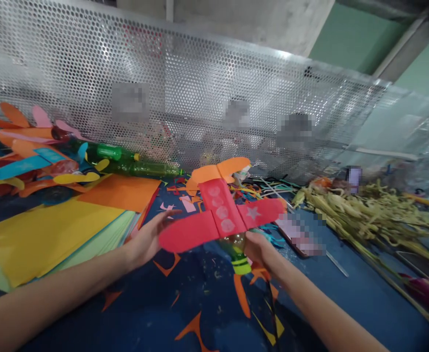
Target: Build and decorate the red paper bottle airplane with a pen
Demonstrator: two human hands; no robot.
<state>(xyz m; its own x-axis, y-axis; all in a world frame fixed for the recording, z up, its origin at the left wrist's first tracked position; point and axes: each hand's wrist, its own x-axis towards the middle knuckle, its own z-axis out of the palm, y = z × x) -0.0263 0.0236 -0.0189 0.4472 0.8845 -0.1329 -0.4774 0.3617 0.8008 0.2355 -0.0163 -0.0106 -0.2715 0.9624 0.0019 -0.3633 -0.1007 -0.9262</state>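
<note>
A toy plane (222, 210) made of a plastic bottle with red paper wings and an orange paper tail is held up above the blue table. Its yellow-green bottle cap (241, 266) points down toward me. My right hand (256, 247) grips the bottle under the right wing, its fingers partly hidden. Beside the tip of the left red wing is my left hand (150, 239), fingers apart, some of them behind the wing; it does not grip anything that I can see. A white star marks the right wing.
Yellow paper (49, 239) and orange paper (121, 190) lie stacked at left, with other bottle planes (31, 164) behind. Paper scraps (194, 332) are scattered on the blue table (141, 313). A phone (297, 234) and dried plant strips (368, 215) lie at right. Perforated metal mesh (200, 88) stands behind.
</note>
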